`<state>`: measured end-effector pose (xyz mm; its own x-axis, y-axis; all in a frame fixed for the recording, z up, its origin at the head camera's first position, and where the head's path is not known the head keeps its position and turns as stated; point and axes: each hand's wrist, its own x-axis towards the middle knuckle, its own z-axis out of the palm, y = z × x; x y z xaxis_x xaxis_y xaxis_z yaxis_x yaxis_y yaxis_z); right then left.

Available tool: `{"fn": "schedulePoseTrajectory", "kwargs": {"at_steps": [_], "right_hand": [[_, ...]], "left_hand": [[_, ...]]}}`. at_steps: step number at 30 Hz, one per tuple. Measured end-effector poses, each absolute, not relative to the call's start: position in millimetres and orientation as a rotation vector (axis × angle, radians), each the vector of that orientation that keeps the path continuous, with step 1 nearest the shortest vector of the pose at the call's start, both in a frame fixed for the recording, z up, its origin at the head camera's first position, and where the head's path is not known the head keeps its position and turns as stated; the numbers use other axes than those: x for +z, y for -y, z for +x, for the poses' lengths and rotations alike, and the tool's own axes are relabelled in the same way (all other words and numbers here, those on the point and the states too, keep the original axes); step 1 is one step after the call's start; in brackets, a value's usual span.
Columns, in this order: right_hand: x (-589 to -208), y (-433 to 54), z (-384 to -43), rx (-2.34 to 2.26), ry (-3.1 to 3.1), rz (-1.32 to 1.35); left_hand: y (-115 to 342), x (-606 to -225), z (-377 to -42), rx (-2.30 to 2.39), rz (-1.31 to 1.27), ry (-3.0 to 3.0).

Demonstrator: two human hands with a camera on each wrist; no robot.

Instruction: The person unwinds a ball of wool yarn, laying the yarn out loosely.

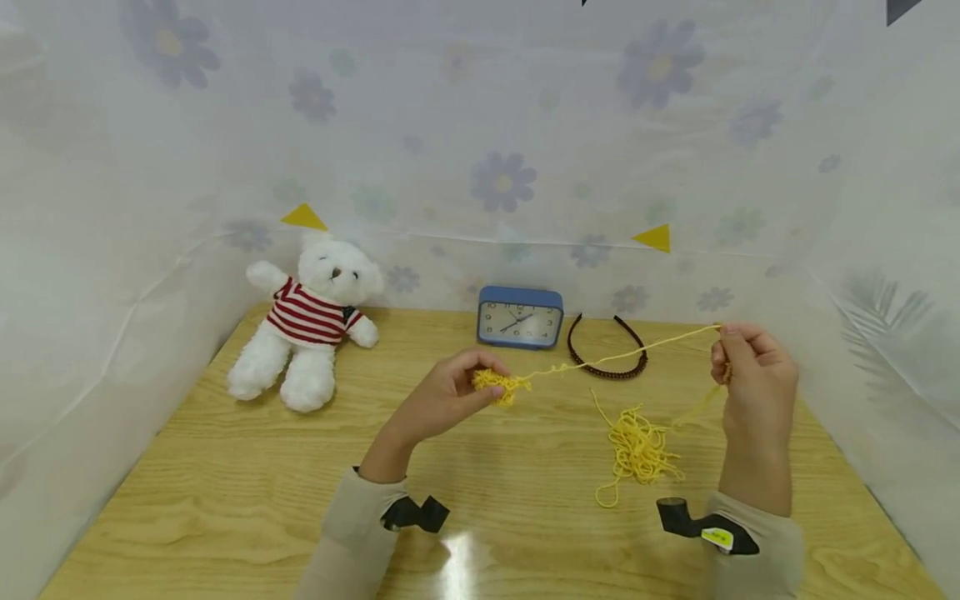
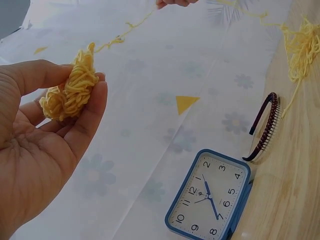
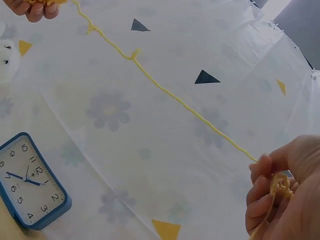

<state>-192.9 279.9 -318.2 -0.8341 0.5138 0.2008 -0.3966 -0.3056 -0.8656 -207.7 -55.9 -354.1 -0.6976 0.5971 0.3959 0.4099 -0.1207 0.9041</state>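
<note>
My left hand [image 1: 442, 392] pinches a small yellow knitted or crocheted piece [image 2: 72, 95] between thumb and fingers, above the middle of the table. From it a strand of yellow yarn [image 3: 185, 104] runs up to the right, with small kinks near the piece. At its other end my right hand [image 1: 757, 375] pinches the strand between thumb and forefinger. A bit of looped yarn [image 3: 281, 186] sits within the curled right fingers. More yarn trails down from that hand to a loose tangled pile [image 1: 641, 446] on the table.
A white teddy bear [image 1: 307, 321] in a striped shirt sits at the back left. Toward the back middle stands a blue alarm clock [image 1: 520, 318], with a dark beaded headband [image 1: 611, 372] to its right. Flower-printed sheeting [image 1: 420, 108] surrounds the wooden table [image 1: 225, 500].
</note>
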Motion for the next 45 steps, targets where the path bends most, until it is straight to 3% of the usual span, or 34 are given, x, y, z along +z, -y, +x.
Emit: {"fn": "schedulePoseTrajectory", "kwargs": {"at_steps": [5, 11, 17, 25, 35, 45], "right_hand": [[-325.6, -280.3, -191.7, 1.903, 2.090, -0.040], [-329.9, -272.9, -193.0, 1.346, 2.806, 0.285], [-333.7, -250.3, -194.0, 1.115, 2.933, 0.622], [-343.8, -206.6, -192.1, 1.524, 2.650, 1.232], [-350.5, -173.6, -187.7, 1.920, 2.613, 1.244], [-345.1, -179.6, -187.0, 1.790, 2.526, 1.134]], "left_hand": [[55.9, -354.7, -206.7, 1.937, 1.140, -1.986], [54.7, -356.3, -206.2, 1.924, 1.140, -2.002], [53.0, -356.4, -204.4, 1.888, 1.137, -2.027], [50.2, -359.3, -205.5, 1.871, 1.142, -2.007], [50.0, -357.6, -205.1, 1.851, 1.144, -2.054], [51.2, -356.6, -205.1, 1.889, 1.136, -1.982]]}}
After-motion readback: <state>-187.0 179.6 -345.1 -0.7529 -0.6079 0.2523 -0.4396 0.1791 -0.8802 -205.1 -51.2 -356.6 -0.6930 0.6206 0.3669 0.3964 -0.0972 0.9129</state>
